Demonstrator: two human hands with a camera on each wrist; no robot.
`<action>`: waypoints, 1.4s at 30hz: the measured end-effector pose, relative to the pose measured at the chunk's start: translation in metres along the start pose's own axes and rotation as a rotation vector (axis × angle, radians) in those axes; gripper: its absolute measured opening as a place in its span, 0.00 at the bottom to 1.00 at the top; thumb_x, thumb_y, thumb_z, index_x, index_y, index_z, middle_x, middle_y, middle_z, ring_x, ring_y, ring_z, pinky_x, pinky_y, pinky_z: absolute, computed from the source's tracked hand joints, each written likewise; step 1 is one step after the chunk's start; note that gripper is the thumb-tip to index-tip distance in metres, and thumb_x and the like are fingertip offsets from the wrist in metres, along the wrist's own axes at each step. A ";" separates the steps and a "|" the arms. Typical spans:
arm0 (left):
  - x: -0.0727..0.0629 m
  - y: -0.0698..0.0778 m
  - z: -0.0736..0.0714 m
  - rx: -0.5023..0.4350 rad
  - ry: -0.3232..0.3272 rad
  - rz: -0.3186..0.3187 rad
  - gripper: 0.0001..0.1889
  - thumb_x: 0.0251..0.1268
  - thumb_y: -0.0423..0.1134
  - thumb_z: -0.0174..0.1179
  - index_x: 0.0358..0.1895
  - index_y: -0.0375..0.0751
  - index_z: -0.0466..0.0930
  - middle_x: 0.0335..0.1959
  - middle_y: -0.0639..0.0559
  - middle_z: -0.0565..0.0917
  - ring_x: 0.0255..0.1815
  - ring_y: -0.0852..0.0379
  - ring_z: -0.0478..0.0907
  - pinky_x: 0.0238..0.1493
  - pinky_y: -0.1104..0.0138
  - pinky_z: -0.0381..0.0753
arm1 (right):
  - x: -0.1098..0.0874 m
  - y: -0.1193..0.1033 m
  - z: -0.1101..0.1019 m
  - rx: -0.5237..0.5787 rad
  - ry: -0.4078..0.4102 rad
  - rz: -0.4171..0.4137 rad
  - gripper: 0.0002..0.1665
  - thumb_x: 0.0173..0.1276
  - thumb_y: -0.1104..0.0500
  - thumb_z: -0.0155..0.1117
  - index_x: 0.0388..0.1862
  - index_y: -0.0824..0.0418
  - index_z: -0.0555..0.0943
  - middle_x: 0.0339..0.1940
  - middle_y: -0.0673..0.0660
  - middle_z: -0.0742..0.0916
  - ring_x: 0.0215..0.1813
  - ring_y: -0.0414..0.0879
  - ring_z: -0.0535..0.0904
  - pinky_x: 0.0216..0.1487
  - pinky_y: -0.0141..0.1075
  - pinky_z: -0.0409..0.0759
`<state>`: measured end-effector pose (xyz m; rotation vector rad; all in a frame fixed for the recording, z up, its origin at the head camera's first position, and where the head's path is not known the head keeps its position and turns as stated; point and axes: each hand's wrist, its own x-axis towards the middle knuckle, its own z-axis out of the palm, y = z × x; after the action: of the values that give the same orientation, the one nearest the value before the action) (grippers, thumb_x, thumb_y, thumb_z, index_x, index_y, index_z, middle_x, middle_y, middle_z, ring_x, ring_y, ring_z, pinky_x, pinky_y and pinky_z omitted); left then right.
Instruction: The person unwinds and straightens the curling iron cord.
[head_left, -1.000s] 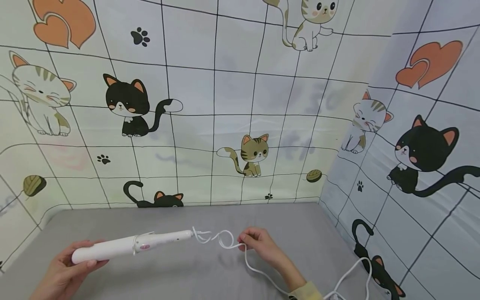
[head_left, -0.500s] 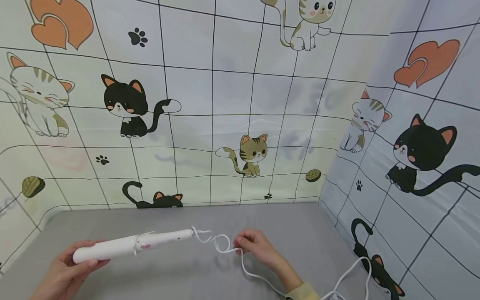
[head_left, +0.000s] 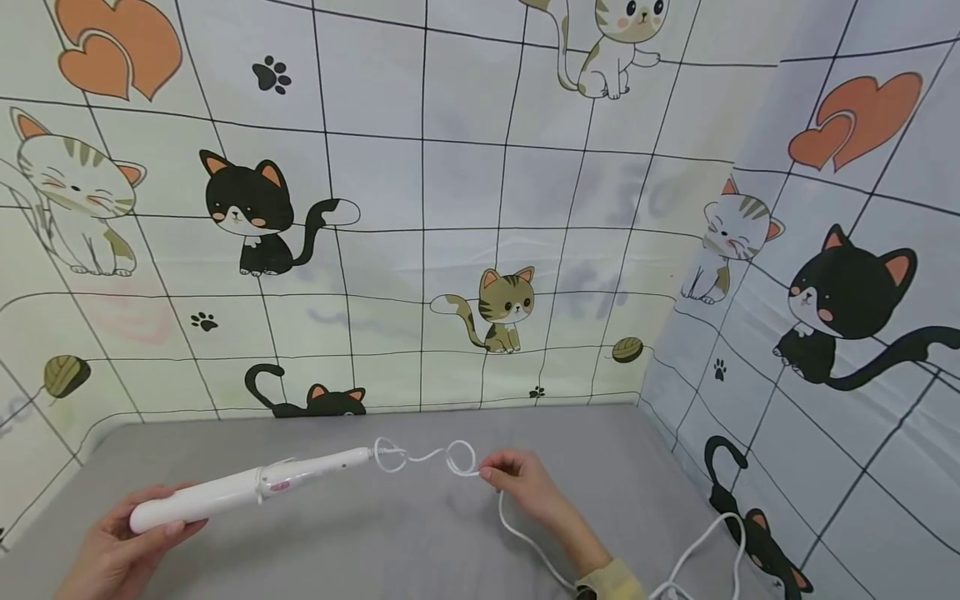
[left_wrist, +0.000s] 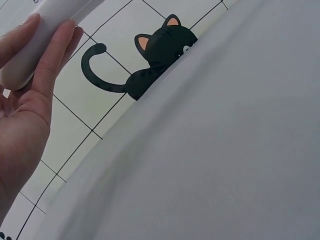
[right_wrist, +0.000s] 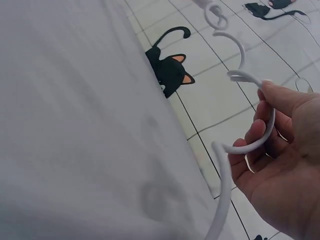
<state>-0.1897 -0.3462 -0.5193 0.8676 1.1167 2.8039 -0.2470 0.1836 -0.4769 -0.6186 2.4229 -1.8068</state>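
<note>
A white curling iron (head_left: 217, 493) is held above the grey surface, its thick rounded end in my left hand (head_left: 131, 537), thumb on the near side and fingers behind. Its thinner handle points right and slightly up. From the handle's tip runs a white cord (head_left: 463, 458) with loose loops. My right hand (head_left: 528, 492) pinches this cord between thumb and index finger. In the right wrist view the cord (right_wrist: 250, 147) bends across the curled fingers and drops away below. The left wrist view has only the rounded end (left_wrist: 30, 60) of the curling iron between thumb and fingers.
A grey cloth-covered table (head_left: 420, 550) lies under both hands. Behind it and at the right stand walls of cat-print cloth (head_left: 390, 183). More of the cord (head_left: 693, 550) lies in a bend at the right, by the side wall.
The curling iron has shifted slightly left with my left hand. My right hand first went a little left, then back right and up, drawing the cord's loops out wider.
</note>
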 end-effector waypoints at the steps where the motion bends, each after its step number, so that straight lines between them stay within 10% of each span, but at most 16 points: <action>1: 0.000 0.000 0.000 -0.008 -0.001 0.008 0.33 0.65 0.04 0.33 0.64 0.28 0.77 0.61 0.37 0.82 0.60 0.47 0.80 0.60 0.48 0.82 | 0.000 0.001 -0.002 0.009 0.026 0.015 0.13 0.75 0.64 0.64 0.45 0.76 0.81 0.31 0.51 0.82 0.34 0.40 0.76 0.36 0.28 0.77; 12: -0.007 0.003 -0.006 -0.226 -0.050 0.115 0.31 0.66 0.04 0.29 0.65 0.22 0.74 0.62 0.30 0.79 0.62 0.39 0.79 0.64 0.44 0.77 | 0.001 0.015 -0.029 0.380 0.260 0.171 0.06 0.80 0.66 0.56 0.45 0.69 0.76 0.31 0.52 0.77 0.36 0.44 0.75 0.37 0.31 0.82; 23: -0.007 0.008 -0.005 -0.178 -0.078 0.040 0.32 0.67 0.05 0.29 0.66 0.25 0.74 0.64 0.33 0.79 0.64 0.42 0.78 0.65 0.46 0.77 | 0.001 0.011 -0.019 0.179 0.113 0.112 0.18 0.78 0.65 0.59 0.50 0.85 0.75 0.39 0.58 0.87 0.41 0.40 0.83 0.49 0.33 0.87; 34: -0.006 0.009 -0.005 -0.161 -0.154 0.033 0.32 0.68 0.05 0.30 0.68 0.25 0.72 0.66 0.32 0.77 0.66 0.42 0.76 0.66 0.46 0.76 | 0.019 0.004 0.011 0.088 -0.017 0.008 0.14 0.77 0.67 0.59 0.50 0.81 0.78 0.48 0.74 0.86 0.46 0.45 0.85 0.51 0.32 0.88; 42: -0.011 0.012 -0.003 -0.136 -0.094 -0.013 0.33 0.69 0.06 0.30 0.67 0.28 0.74 0.65 0.35 0.79 0.65 0.44 0.77 0.66 0.47 0.77 | 0.035 -0.007 0.042 -0.077 -0.042 -0.059 0.15 0.77 0.63 0.61 0.57 0.71 0.81 0.54 0.65 0.87 0.57 0.55 0.83 0.59 0.35 0.83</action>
<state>-0.1795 -0.3595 -0.5195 0.9637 0.9044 2.7580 -0.2656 0.1318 -0.4773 -0.7347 2.4820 -1.7097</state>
